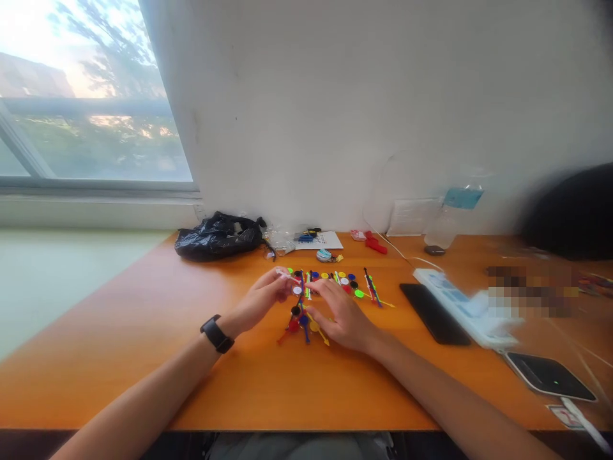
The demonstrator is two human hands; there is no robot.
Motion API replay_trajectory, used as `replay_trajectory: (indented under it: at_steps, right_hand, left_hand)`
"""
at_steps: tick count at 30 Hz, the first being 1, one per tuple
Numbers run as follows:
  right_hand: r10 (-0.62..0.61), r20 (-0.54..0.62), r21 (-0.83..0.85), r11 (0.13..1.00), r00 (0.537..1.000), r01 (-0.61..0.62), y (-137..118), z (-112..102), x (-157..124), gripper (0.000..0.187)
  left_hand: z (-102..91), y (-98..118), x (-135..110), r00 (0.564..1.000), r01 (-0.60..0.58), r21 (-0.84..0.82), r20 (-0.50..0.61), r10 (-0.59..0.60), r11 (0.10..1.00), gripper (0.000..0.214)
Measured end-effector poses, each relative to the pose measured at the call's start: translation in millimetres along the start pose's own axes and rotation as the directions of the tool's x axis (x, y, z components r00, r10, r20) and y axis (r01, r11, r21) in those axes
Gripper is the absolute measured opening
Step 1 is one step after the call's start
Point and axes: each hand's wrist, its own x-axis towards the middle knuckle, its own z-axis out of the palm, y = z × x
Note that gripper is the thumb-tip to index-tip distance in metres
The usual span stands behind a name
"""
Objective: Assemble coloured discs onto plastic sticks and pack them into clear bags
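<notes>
My left hand [265, 294], with a black watch on its wrist, pinches a small white plastic arrow [286, 275] between its fingertips. My right hand [343, 313] hovers low over the pieces, thumb and forefinger apart; I make out nothing between them. Below and between the hands, black, red, blue and yellow arrows with round bases fan out, among them a blue base [303, 320] and a yellow arrow [322, 331]. Behind the fingers lie several coloured discs, such as a green disc [359, 293], and more thin arrows [371, 287]. My right fingers hide part of this row.
A black plastic bag [218, 236] lies near the wall, beside a white paper [328, 240] and a red object [375, 243]. To the right are a black phone [433, 314], a white power strip [460, 306], a clear bottle [443, 223] and a flat charging device [550, 375].
</notes>
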Motion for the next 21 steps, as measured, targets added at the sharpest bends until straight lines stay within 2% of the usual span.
replay_trajectory:
  at_steps: [2, 5, 9, 13, 15, 17, 19, 21]
  right_hand:
    - [0.037, -0.033, 0.048, 0.998, 0.999, -0.036, -0.7, 0.9, 0.0, 0.039]
    - [0.169, -0.034, 0.251, 0.955, 0.985, -0.155, -1.2, 3.6, 1.9, 0.031]
    - [0.326, 0.106, 0.579, 0.747, 0.939, -0.325, 1.2, 6.9, 6.8, 0.027]
    - [0.382, 0.171, 0.665, 0.636, 0.908, -0.392, 6.8, 7.1, 8.7, 0.03]
    - [0.422, 0.233, 0.75, 0.495, 0.876, -0.438, 8.7, 4.8, 8.7, 0.03]
    - [0.435, 0.333, 0.844, 0.258, 0.836, -0.47, 9.3, 0.2, 9.3, 0.029]
    - [0.427, 0.394, 0.893, 0.033, 0.814, -0.45, 9.4, -6.3, 10.7, 0.026]
    - [0.426, 0.403, 0.91, -0.09, 0.81, -0.406, 9.5, -12.8, 12.5, 0.023]
  left_hand:
    - [7.5, 1.1, -3.7, 0.994, 0.092, -0.133, 0.072, -0.083, 0.987, 0.028]
    - [14.4, 0.1, -7.0, 0.976, 0.164, -0.186, 0.177, -0.131, 0.969, 0.027]
    - [16.5, -3.4, -10.5, 0.957, 0.183, -0.139, 0.251, -0.145, 0.973, 0.032]
    - [14.5, -9.3, -10.2, 0.958, 0.172, -0.101, 0.249, -0.142, 0.98, 0.029]
    - [13.5, -11.6, -7.1, 0.971, 0.163, -0.121, 0.196, -0.138, 0.979, 0.024]
    - [12.6, -12.2, -3.2, 0.984, 0.146, -0.171, 0.123, -0.126, 0.974, 0.021]
    - [11.5, -10.7, -0.6, 0.992, 0.126, -0.197, 0.05, -0.118, 0.972, 0.025]
    - [10.4, -7.8, -0.3, 0.994, 0.107, -0.146, -0.007, -0.109, 0.983, 0.033]
